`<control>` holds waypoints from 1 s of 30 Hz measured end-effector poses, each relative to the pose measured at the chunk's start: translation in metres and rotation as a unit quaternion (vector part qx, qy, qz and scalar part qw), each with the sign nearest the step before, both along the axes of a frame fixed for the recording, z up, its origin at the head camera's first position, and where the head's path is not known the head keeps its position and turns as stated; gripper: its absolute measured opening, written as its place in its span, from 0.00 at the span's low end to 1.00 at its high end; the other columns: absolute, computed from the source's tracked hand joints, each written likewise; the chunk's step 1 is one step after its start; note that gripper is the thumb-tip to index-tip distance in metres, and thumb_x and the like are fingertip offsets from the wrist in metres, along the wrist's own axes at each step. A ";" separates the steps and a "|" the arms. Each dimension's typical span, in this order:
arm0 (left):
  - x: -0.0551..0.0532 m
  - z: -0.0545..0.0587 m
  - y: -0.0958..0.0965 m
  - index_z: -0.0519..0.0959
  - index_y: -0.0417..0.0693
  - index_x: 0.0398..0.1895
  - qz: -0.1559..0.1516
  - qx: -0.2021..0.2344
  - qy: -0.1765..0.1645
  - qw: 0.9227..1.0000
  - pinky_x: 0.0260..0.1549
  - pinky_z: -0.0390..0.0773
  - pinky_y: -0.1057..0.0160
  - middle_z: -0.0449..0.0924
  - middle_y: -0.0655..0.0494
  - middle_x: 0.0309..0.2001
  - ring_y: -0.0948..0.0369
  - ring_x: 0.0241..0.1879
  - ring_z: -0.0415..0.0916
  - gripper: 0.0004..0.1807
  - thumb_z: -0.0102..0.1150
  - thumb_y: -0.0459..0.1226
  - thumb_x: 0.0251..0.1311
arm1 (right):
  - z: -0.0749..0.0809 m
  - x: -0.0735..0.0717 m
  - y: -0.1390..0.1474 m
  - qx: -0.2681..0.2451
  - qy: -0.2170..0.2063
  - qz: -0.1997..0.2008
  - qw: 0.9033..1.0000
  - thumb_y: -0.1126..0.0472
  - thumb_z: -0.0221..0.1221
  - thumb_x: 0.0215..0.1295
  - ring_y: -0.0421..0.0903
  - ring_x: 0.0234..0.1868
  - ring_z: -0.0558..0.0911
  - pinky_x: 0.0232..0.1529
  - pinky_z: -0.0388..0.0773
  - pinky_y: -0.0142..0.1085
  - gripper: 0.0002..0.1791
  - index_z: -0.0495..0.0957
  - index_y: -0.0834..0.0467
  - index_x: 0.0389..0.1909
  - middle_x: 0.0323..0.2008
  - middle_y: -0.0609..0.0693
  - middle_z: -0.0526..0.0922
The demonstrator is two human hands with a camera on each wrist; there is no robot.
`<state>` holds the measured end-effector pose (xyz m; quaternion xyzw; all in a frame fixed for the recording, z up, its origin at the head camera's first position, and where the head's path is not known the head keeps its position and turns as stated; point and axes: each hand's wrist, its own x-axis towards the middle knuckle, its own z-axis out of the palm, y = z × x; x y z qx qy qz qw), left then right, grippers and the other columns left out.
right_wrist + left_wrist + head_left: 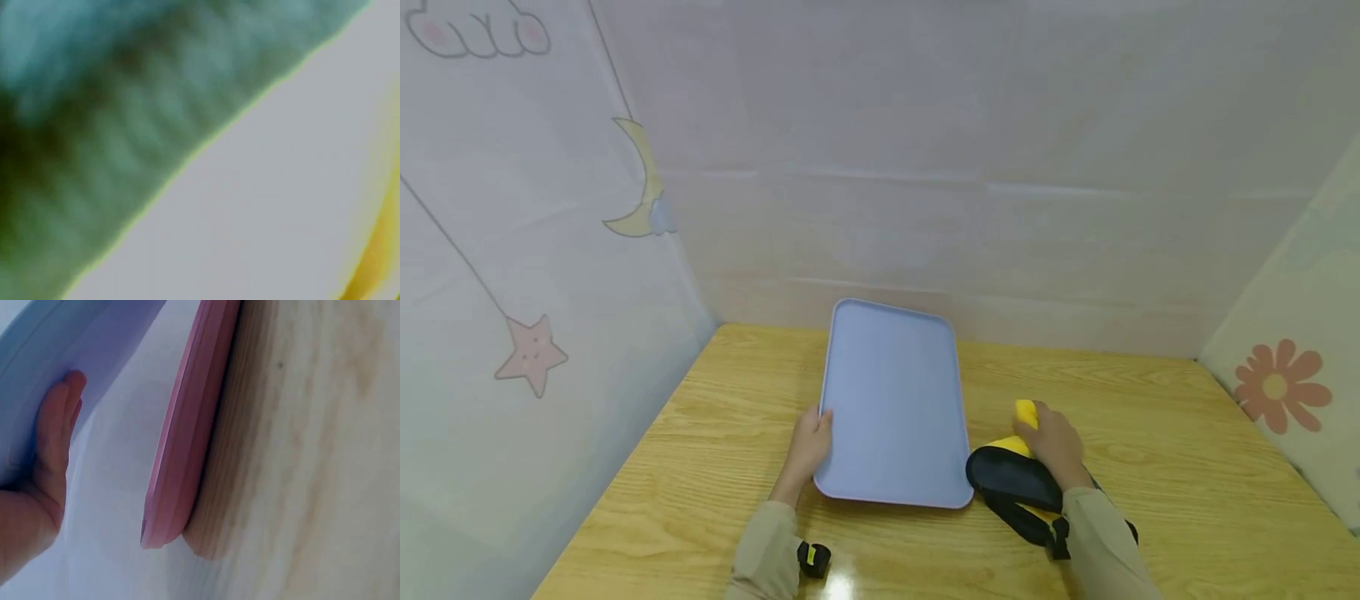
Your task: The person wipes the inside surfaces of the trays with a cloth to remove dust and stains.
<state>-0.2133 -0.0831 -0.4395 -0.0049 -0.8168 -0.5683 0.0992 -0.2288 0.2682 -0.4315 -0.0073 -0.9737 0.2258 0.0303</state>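
My left hand [808, 442] grips the left edge of a light blue tray [891, 400], thumb over the rim. In the left wrist view the fingers [55, 422] spread against the tray's underside, which is raised at an angle. Below it, a pink tray-like piece [184, 450] with a bevelled edge lies on the wood. To the right of the blue tray, my right hand [1057, 442] holds a yellow thing [1011, 445] with a black rounded panel [1015, 477] and a black strap [1022, 521]; I cannot tell its kind. The right wrist view is a blur of greenish fabric [144, 125].
The wooden table [1150, 433] extends to both sides and behind the tray. Pale curtains [925, 167] with a moon, star and flower close it in at the back and sides. A small black band [814, 559] sits beside the left sleeve.
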 end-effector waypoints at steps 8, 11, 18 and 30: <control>0.017 0.007 0.006 0.66 0.29 0.37 -0.034 0.056 0.026 0.998 0.23 0.69 0.62 0.66 0.51 0.23 0.60 0.23 0.65 0.08 0.38 0.29 0.65 | 0.031 0.024 0.002 -0.035 0.066 -0.014 0.997 0.61 0.49 0.58 0.47 0.19 0.64 0.19 0.59 0.35 0.30 0.58 0.75 0.58 0.21 0.55 0.66; 0.023 0.008 0.010 0.66 0.27 0.41 -0.038 0.068 0.036 0.996 0.24 0.70 0.62 0.68 0.49 0.24 0.59 0.24 0.67 0.09 0.39 0.29 0.65 | 0.045 0.031 0.001 -0.048 0.102 -0.016 0.993 0.62 0.48 0.58 0.47 0.17 0.62 0.18 0.59 0.35 0.29 0.58 0.73 0.59 0.18 0.53 0.64; 0.040 0.015 0.021 0.65 0.24 0.46 -0.037 0.092 0.038 0.994 0.20 0.68 0.66 0.66 0.52 0.20 0.63 0.20 0.65 0.12 0.39 0.28 0.64 | 0.074 0.045 -0.009 -0.071 0.149 -0.003 0.986 0.62 0.49 0.58 0.47 0.19 0.63 0.19 0.60 0.35 0.29 0.60 0.71 0.59 0.21 0.54 0.65; 0.076 0.035 0.044 0.66 0.29 0.33 -0.038 0.107 0.066 0.991 0.13 0.62 0.70 0.58 0.57 0.16 0.68 0.15 0.58 0.04 0.40 0.24 0.63 | 0.097 0.051 -0.039 -0.069 0.154 0.016 0.986 0.62 0.51 0.57 0.52 0.27 0.68 0.25 0.63 0.39 0.31 0.57 0.72 0.60 0.31 0.61 0.71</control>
